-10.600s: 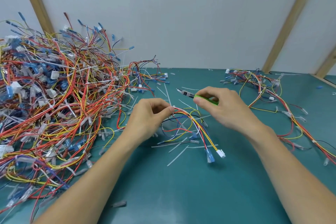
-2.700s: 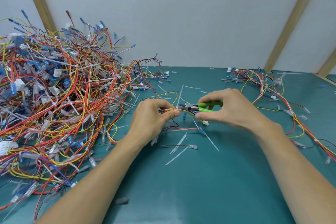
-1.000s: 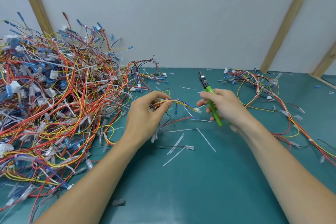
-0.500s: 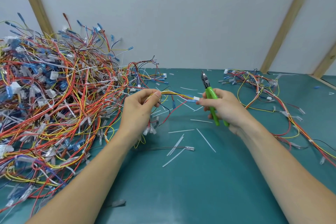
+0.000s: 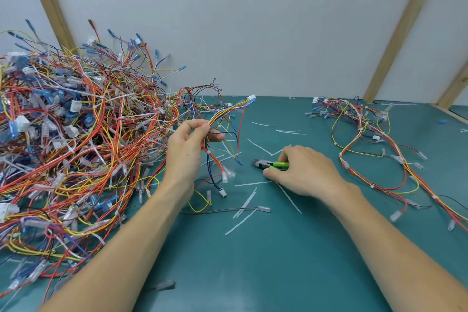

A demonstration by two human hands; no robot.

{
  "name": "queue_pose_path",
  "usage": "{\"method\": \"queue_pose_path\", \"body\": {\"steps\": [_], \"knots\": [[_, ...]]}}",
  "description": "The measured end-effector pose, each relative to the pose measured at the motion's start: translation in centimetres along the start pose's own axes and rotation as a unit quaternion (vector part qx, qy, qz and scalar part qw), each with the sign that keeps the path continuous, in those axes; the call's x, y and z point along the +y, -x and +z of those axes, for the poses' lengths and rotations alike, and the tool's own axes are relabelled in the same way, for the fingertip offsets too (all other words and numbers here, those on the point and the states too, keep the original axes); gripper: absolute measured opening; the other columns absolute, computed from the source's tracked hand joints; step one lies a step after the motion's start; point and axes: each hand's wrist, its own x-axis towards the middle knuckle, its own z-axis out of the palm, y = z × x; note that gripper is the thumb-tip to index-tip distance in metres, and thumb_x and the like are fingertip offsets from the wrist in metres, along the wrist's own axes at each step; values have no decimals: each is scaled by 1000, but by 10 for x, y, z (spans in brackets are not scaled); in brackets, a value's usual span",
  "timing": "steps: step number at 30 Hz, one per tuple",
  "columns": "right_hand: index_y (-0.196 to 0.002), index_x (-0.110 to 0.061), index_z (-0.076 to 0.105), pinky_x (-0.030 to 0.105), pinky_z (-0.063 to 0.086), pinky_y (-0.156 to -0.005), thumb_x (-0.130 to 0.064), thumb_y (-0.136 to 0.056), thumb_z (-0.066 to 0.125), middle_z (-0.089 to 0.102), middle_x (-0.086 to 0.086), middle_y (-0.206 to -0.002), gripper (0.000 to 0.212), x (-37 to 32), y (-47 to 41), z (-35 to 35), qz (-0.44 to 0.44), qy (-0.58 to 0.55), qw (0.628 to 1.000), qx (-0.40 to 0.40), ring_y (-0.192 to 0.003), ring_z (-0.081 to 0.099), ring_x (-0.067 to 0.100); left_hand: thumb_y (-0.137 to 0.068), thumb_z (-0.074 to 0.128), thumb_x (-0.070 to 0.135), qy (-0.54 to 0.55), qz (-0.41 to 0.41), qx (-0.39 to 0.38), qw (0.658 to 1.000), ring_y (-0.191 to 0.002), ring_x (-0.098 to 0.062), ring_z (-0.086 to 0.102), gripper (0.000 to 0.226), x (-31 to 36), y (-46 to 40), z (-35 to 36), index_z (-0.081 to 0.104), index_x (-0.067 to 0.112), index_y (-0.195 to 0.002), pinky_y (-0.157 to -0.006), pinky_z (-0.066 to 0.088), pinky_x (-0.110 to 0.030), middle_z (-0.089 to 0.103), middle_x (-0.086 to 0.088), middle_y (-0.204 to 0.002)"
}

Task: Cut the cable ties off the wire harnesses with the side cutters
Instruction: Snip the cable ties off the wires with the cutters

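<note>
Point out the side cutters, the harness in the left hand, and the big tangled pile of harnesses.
side cutters (image 5: 280,165), head view, on the green handle beside the fingers.
held harness (image 5: 219,117), head view, on the wire bundle above the left hand.
harness pile (image 5: 76,139), head view, on the pile's middle.

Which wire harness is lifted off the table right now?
The harness gripped in the left hand; the big pile and the right-side harnesses lie on the table.
</note>
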Motion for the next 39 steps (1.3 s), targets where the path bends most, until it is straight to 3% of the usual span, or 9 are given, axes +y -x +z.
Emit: {"method": "queue_pose_path", "body": {"steps": [6, 9, 12, 17, 21, 24, 30, 33, 39], "knots": [[-108, -30, 63, 35, 39, -74, -67, -88, 59, 65, -8, -111, 42, -6, 4, 1, -13, 9, 1000, 20, -107, 56, 22, -101, 51, 9, -9, 7, -20, 1000, -83, -11, 72, 12, 3, 4, 1, 62, 15, -99, -87, 47, -29, 77, -1, -80], [-102, -32, 69, 33, 42, -75, -52, -94, 60, 70, -14, -104, 23, -10, 4, -4, -41, -105, 986, 123, -106, 60, 14, -100, 51, 8, -9, 0, -32, 999, -87, -11, 73, 15, 7, 7, 3, 63, 17, -98, -89, 49, -29, 78, -4, -84], [-89, -28, 75, 27, 50, -67, -38, -99, 60, 76, -10, -85, 21, -19, 3, -12, -63, -416, 901, 109, -73, 64, 6, -100, 52, 5, -15, 14, -57, 998, -92, -14, 73, 14, 8, 11, 6, 62, 14, -100, -92, 50, -27, 79, -4, -88], [-103, -19, 75, 21, 43, -48, -44, -105, 52, 80, -1, -91, 34, -29, 8, -19, 1, -581, 814, -2, -61, 56, 9, -98, 56, 0, -56, 56, -118, 990, -96, -13, 73, 10, 9, 18, 9, 59, 8, -103, -83, 49, -14, 78, -8, -89], [-112, -13, 76, 22, 45, -50, -42, -102, 58, 78, 6, -99, 35, -28, 9, -19, -23, -630, 774, -54, -63, 57, 10, -93, 67, 3, -207, 168, -148, 952, -95, -8, 70, 13, 7, 27, 14, 60, 14, -97, -85, 50, -20, 75, 3, -94], [-108, -16, 79, 20, 47, -52, -32, -99, 65, 72, -9, -81, 23, -29, 11, -16, -42, -628, 777, -15, -69, 54, 7, -89, 71, 9, -277, 239, -147, 919, -93, -3, 69, 13, 4, 34, 18, 61, 17, -94, -87, 51, -25, 72, 12, -91], [-100, -16, 75, 22, 50, -55, -20, -98, 65, 73, -9, -93, 11, -27, 10, -20, -77, -651, 755, -2, -72, 57, 6, -89, 72, 18, -311, 301, -108, 895, -100, -7, 68, 11, 4, 38, 20, 65, 18, -97, -94, 50, -42, 73, 13, -100], [-100, -17, 72, 24, 54, -60, -20, -101, 60, 71, -5, -90, 12, -22, 7, -24, -95, -662, 744, -4, -77, 62, 8, -91, 66, 19, -306, 329, -33, 893, -109, -9, 63, 13, 7, 36, 17, 64, 18, -104, -99, 46, -34, 70, 10, -110], [-91, -18, 59, 27, 56, -74, -14, -109, 43, 59, -3, -83, 24, -16, 3, -24, -96, -682, 724, -24, -88, 68, 15, -92, 64, 9, -310, 265, 21, 913, -98, -7, 60, 16, 4, 26, 11, 62, 16, -107, -87, 40, -13, 65, 6, -101]]}}
